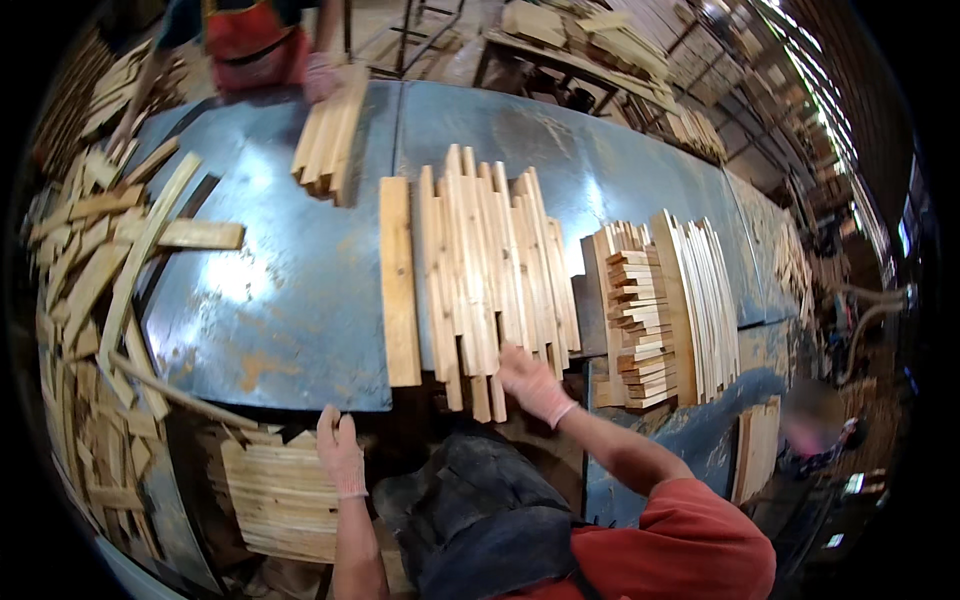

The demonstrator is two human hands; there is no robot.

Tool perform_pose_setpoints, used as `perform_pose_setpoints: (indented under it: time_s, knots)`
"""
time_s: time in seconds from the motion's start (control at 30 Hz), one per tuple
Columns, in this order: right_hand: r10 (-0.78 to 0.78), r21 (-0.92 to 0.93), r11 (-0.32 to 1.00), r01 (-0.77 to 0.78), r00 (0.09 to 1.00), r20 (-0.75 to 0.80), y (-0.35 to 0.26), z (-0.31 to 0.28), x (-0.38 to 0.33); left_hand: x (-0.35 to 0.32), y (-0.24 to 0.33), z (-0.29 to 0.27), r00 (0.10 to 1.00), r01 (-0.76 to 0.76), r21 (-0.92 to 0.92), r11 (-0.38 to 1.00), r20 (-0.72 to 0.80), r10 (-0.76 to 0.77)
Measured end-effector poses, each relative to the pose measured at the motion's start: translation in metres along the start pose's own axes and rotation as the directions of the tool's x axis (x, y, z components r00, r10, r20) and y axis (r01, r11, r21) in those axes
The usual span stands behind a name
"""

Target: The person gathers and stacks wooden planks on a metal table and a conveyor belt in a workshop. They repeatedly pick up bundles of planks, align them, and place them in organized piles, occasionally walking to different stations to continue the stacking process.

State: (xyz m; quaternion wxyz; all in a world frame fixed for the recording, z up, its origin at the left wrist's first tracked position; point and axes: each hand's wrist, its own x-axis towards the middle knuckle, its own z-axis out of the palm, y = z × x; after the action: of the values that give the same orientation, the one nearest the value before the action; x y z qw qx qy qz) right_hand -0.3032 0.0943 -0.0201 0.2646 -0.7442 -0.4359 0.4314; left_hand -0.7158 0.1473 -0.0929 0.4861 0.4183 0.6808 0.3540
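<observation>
Fingers of right hand, partly curled, touch wooden strips.

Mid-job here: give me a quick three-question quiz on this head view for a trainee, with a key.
1. True or false: the left hand lies on top of the strips in the middle of the table.
2. The right hand is at which part of those strips? A) the far ends; B) the ends nearest the wearer; C) beyond the far ends.
3. What colour is the apron of the co-worker across the table?

Key: 1. False; it is apart from them, by the table's front edge. 2. B. 3. Orange-red.
</observation>
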Motion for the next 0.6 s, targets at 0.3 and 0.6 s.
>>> perform_pose_setpoints:
  time_s: [0.3,0.6]
  knots:
    - [0.169,0.233,0.971,-0.051,0.836,-0.523,0.155,-0.151,0.174,0.127,0.086,0.216,0.982,-0.184,0.827,0.532,0.137,0.127]
    - [0.207,0.343,0.939,0.03,0.746,-0.632,0.176,-0.157,0.21,0.15,0.089,0.25,0.923,-0.373,0.418,0.829,0.261,0.284]
